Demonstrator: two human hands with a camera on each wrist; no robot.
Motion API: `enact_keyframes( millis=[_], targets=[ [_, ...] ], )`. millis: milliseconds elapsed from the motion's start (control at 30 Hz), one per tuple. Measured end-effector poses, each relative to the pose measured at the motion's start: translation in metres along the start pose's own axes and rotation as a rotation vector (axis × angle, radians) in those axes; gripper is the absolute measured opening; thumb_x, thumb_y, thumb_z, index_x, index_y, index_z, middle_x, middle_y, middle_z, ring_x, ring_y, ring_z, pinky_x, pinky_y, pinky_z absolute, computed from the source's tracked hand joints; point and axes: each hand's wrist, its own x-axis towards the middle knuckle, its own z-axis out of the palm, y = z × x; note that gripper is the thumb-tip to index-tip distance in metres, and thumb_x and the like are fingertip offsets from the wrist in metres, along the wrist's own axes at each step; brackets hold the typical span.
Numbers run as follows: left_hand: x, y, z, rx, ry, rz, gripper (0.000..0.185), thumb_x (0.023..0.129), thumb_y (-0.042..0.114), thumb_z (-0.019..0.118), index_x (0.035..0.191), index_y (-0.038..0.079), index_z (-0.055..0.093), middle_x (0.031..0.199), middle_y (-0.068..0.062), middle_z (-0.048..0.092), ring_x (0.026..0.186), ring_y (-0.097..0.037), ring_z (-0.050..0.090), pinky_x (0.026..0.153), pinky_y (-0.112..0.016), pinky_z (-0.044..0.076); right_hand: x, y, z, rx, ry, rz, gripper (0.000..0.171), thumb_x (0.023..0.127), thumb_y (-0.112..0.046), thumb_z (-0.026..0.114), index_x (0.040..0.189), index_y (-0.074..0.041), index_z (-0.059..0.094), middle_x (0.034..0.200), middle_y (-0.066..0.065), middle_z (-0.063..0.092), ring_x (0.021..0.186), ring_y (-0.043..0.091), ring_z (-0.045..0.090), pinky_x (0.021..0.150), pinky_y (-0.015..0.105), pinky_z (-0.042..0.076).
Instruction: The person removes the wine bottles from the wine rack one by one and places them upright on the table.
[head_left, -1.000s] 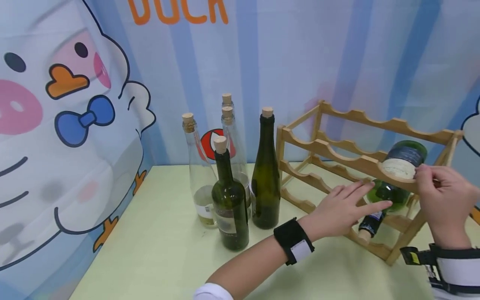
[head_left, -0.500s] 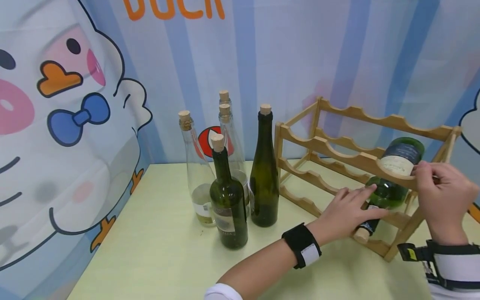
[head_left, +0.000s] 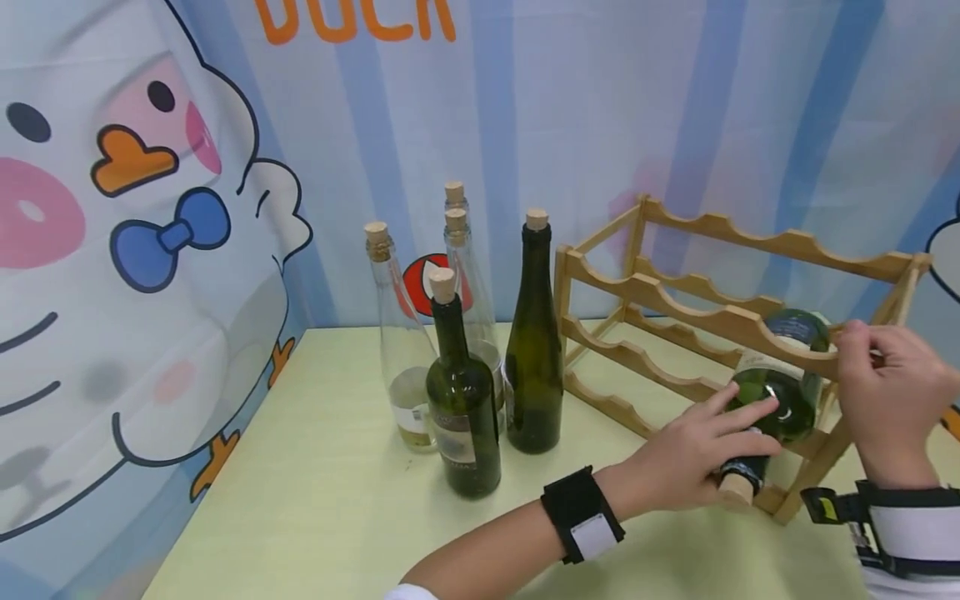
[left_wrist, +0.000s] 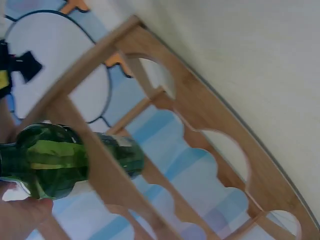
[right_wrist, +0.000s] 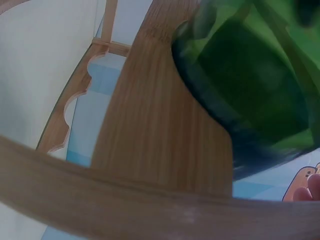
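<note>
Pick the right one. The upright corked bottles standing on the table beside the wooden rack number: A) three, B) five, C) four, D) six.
B: two dark green bottles and three clear bottles stand left of the wooden rack.

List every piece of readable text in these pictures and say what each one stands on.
"DUCK": orange letters on the backdrop, tops cut off by the picture's edge, so the reading is likely but not sure.
Label on the dark bottle in front: too blurred to read.
Label on the clear bottle: too small to read.
Label on the green bottle in the wooden rack, which the left hand touches: too blurred to read.
The wrist views show no text.
</note>
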Motion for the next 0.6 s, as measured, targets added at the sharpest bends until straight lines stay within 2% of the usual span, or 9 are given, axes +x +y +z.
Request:
enact_keyframes(
  millis=[100,167,300,367,400,433,500,533,600],
  targets=[
    [-0.015,0.009,-0.012,-0.029,0.047,0.036,0.038,0.082,0.03,0.06,0.117,0.017,0.055,0.139,-0.005,0.037,0.135,-0.022,0.019,0.11,-0.022,0.004,0.001,0.001,-0.001,-0.008,-0.029,-0.009,0.035,0.087,-0.009,0.046,0.065,0.016,0.058,0.069,0.028,0.055,0.067,-0.024,0.02,0.054,0.013,0.021],
    [-0.027,0.014,-0.017,-0.058,0.074,0.051,0.034,0.083,0.027,0.061,0.115,0.016,0.057,0.137,-0.005,0.04,0.135,-0.023,0.018,0.11,-0.022,0.006,0.002,0.002,-0.003,0.008,-0.055,-0.028,0.034,0.088,-0.009,0.046,0.067,0.015,0.058,0.069,0.027,0.053,0.067,-0.022,0.02,0.055,0.015,0.021],
    [-0.052,0.022,-0.023,-0.086,0.186,0.095,0.031,0.08,0.028,0.064,0.107,0.014,0.061,0.13,-0.006,0.049,0.133,-0.022,0.026,0.109,-0.024,0.015,0.0,0.005,-0.008,0.052,-0.118,-0.029,0.032,0.09,-0.011,0.045,0.076,0.014,0.059,0.074,0.024,0.054,0.069,-0.02,0.023,0.058,0.014,0.021],
    [-0.063,0.025,-0.027,-0.088,0.235,0.114,0.031,0.079,0.03,0.065,0.105,0.013,0.063,0.126,-0.006,0.053,0.132,-0.022,0.029,0.108,-0.024,0.019,-0.003,0.005,-0.012,0.052,-0.165,0.008,0.032,0.092,-0.014,0.044,0.089,0.013,0.061,0.089,0.024,0.057,0.083,-0.017,0.04,0.063,0.008,0.024],
    [-0.069,0.026,-0.029,-0.081,0.248,0.124,0.03,0.084,0.033,0.058,0.105,0.013,0.063,0.125,-0.006,0.054,0.131,-0.022,0.029,0.108,-0.024,0.02,-0.005,0.004,-0.014,0.036,-0.19,0.017,0.033,0.093,-0.016,0.043,0.096,0.012,0.06,0.099,0.025,0.057,0.096,-0.009,0.046,0.072,0.007,0.03],
    [-0.075,0.028,-0.031,-0.079,0.258,0.131,0.03,0.084,0.034,0.058,0.105,0.012,0.062,0.124,-0.006,0.055,0.131,-0.023,0.029,0.107,-0.025,0.022,-0.008,0.004,-0.017,0.002,-0.209,0.014,0.035,0.094,-0.019,0.042,0.103,0.011,0.058,0.11,0.025,0.054,0.109,0.0,0.046,0.084,0.009,0.031],
    [-0.086,0.031,-0.035,-0.088,0.286,0.142,0.03,0.083,0.034,0.058,0.103,0.012,0.063,0.122,-0.006,0.056,0.131,-0.023,0.031,0.106,-0.026,0.025,-0.019,0.001,-0.023,-0.022,-0.222,-0.028,0.043,0.095,-0.024,0.036,0.115,0.011,0.051,0.128,0.026,0.042,0.129,0.019,0.032,0.104,0.022,0.025],
    [-0.091,0.033,-0.037,-0.093,0.301,0.146,0.03,0.083,0.034,0.06,0.102,0.011,0.063,0.12,-0.007,0.058,0.129,-0.024,0.033,0.105,-0.026,0.027,-0.028,-0.001,-0.026,-0.024,-0.225,-0.07,0.047,0.094,-0.026,0.035,0.119,0.011,0.047,0.132,0.026,0.037,0.132,0.03,0.025,0.108,0.031,0.021],
    [-0.102,0.037,-0.043,-0.132,0.324,0.131,0.028,0.081,0.03,0.063,0.101,0.01,0.063,0.118,-0.008,0.059,0.127,-0.023,0.036,0.103,-0.026,0.03,-0.052,-0.007,-0.032,0.001,-0.229,-0.166,0.054,0.091,-0.031,0.033,0.123,0.012,0.041,0.137,0.026,0.031,0.132,0.036,0.02,0.108,0.047,0.013]
  ],
)
